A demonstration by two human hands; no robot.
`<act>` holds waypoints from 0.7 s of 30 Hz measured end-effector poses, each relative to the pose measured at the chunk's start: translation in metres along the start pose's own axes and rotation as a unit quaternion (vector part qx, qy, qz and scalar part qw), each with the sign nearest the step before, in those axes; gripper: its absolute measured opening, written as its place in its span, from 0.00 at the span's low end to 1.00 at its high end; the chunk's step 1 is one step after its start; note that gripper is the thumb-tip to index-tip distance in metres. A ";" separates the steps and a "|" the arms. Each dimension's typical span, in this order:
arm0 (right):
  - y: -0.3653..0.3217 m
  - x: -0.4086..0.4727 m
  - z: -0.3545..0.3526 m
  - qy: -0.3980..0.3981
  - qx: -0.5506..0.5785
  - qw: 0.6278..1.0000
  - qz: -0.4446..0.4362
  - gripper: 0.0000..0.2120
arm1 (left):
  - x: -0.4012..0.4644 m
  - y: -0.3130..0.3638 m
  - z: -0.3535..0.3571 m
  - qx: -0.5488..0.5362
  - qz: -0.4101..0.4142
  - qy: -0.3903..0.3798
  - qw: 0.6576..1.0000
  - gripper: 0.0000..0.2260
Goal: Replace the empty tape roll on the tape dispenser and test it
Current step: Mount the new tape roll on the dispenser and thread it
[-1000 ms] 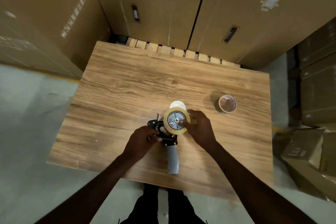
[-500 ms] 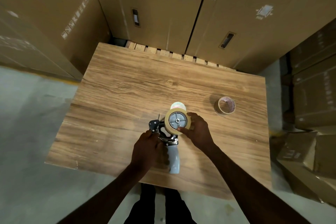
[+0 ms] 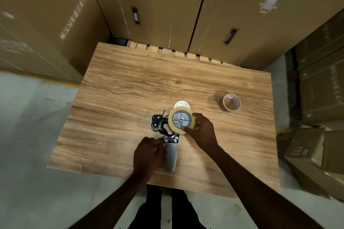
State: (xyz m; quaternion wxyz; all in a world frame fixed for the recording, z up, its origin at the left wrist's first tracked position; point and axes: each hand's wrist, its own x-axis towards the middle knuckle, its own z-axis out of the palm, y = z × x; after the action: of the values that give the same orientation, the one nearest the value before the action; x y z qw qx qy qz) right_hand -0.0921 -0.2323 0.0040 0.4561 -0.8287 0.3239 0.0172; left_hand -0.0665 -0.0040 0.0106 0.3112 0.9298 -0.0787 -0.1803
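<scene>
Head view: tape dispenser (image 3: 168,132) between left hand (image 3: 148,154) and right hand (image 3: 202,132).

We count one tape dispenser (image 3: 166,135) carrying one full tape roll (image 3: 180,120), one empty tape core (image 3: 231,102), one wooden table (image 3: 130,83), two hands, left (image 3: 149,154) and right (image 3: 202,130), and several stacked cardboard boxes (image 3: 158,5).
</scene>
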 end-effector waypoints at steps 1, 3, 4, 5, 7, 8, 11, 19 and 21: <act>-0.002 -0.001 0.001 0.002 -0.001 1.000 -0.001 0.34 | 0.002 0.001 -0.003 -0.008 -0.019 0.004 1.000 0.10; -0.003 -0.002 0.002 0.006 0.000 1.000 -0.005 0.33 | 0.006 -0.001 -0.006 -0.023 -0.035 0.001 0.999 0.14; -0.004 -0.003 0.002 0.007 0.000 1.000 -0.006 0.33 | 0.006 -0.003 -0.006 -0.035 -0.032 0.002 0.999 0.13; -0.004 -0.004 0.003 0.007 0.000 1.000 -0.007 0.32 | 0.006 -0.005 -0.007 -0.054 -0.031 0.003 0.998 0.13; -0.002 -0.006 0.004 0.010 0.002 1.000 -0.014 0.31 | 0.005 -0.006 -0.007 -0.087 -0.024 0.005 0.996 0.15; -0.002 -0.007 0.005 0.012 0.003 1.000 -0.017 0.30 | 0.005 -0.006 -0.006 -0.093 -0.018 0.002 0.996 0.17; -0.003 -0.008 0.004 0.015 0.010 0.999 -0.027 0.28 | 0.004 0.001 -0.004 -0.046 0.001 -0.013 0.999 0.12; -0.003 -0.001 0.004 -0.028 -0.008 0.999 -0.025 0.41 | 0.013 0.000 0.001 -0.048 0.023 -0.013 0.998 0.07; -0.004 0.006 0.005 -0.064 -0.050 0.996 -0.035 0.48 | 0.014 -0.002 0.003 -0.059 0.018 -0.002 0.998 0.09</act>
State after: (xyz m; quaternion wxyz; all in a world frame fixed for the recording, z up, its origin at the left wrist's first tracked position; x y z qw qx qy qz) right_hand -0.0841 -0.2302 0.0022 0.4342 -0.8586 0.2632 0.0702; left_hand -0.0540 -0.0073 0.0031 0.3685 0.9079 -0.0854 -0.1806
